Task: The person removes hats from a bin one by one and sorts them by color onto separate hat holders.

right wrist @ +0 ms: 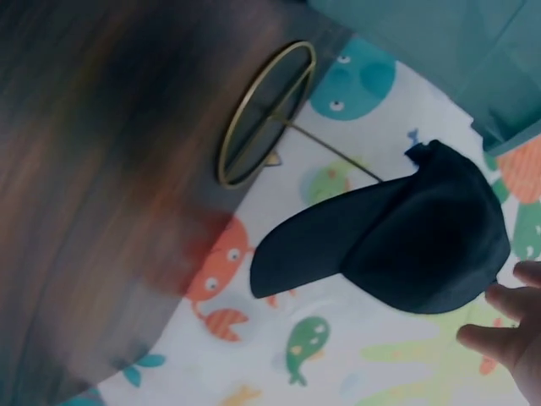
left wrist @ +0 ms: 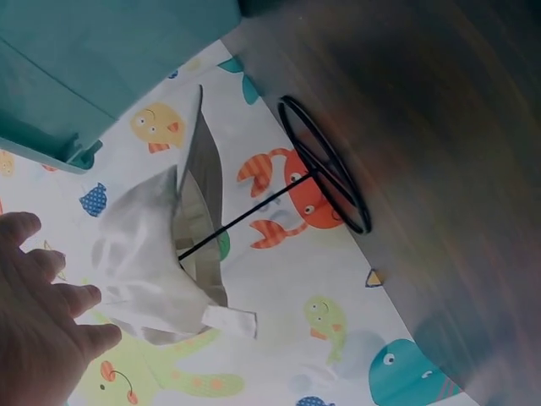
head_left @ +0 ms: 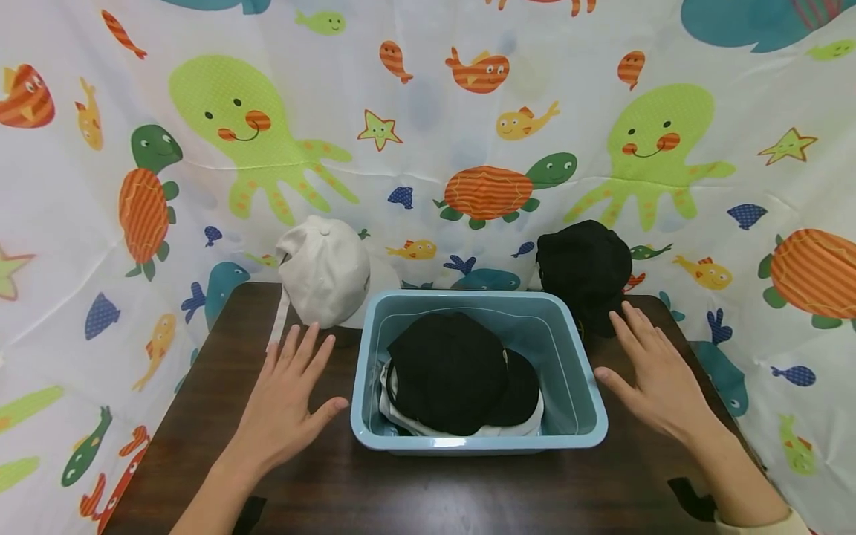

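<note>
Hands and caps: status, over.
Left hand and right hand spread, empty, flanking blue plastic bin. White baseball cap on black stand, black baseball cap on gold stand; another black baseball cap in bin, atop white fabric. No obstruction visible.

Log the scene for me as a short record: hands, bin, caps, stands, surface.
Left hand: open, holding nothing, left of the bin
Right hand: open, holding nothing, right of the bin; contact with the nearby cap unclear
Bin: blue, between the hands
Bin contents: black cap on top of something white, mostly hidden
Left stand: black base, holds a white cap
Right stand: gold-coloured base, holds another black cap
Surface: dark brown table
</note>
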A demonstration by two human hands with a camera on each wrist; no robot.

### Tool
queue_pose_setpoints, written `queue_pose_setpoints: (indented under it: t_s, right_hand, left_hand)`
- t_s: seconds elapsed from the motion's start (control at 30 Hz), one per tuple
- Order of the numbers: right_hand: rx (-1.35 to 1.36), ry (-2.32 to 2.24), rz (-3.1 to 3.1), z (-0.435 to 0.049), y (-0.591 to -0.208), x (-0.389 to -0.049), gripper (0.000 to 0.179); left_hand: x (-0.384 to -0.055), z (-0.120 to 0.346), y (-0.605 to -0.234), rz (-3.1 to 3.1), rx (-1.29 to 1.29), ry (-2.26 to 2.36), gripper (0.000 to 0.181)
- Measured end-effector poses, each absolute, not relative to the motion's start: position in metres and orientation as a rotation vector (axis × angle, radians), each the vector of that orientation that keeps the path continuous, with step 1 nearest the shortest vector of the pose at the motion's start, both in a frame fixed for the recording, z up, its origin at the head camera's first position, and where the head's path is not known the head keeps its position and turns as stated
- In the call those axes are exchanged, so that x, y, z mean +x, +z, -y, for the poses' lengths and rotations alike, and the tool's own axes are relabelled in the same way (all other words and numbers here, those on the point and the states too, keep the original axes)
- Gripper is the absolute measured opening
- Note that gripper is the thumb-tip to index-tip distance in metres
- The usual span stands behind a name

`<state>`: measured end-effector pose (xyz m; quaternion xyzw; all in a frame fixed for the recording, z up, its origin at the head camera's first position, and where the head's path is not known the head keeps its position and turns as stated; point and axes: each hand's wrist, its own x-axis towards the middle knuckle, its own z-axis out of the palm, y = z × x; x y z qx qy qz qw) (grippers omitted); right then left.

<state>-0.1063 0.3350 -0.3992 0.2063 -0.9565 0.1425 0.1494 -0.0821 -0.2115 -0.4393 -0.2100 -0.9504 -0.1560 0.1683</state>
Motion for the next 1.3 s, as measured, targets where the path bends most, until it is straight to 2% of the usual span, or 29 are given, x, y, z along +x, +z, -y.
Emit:
queue_pose_setpoints:
  t_s: [0.77,1.3]
  right_hand:
    - [0.763,0.409,2.654,-0.301,-0.388,-0.116,0.089]
    - [0.889,0.411,2.648,-0.278,-0.386,-0.124,0.088]
  left_hand:
    - [-0.09,0.193,-0.433,2.622,-0.741,-0.56,0.084]
    - [-0.093,0.187,-0.433,2.624,-0.815,-0.631,0.075]
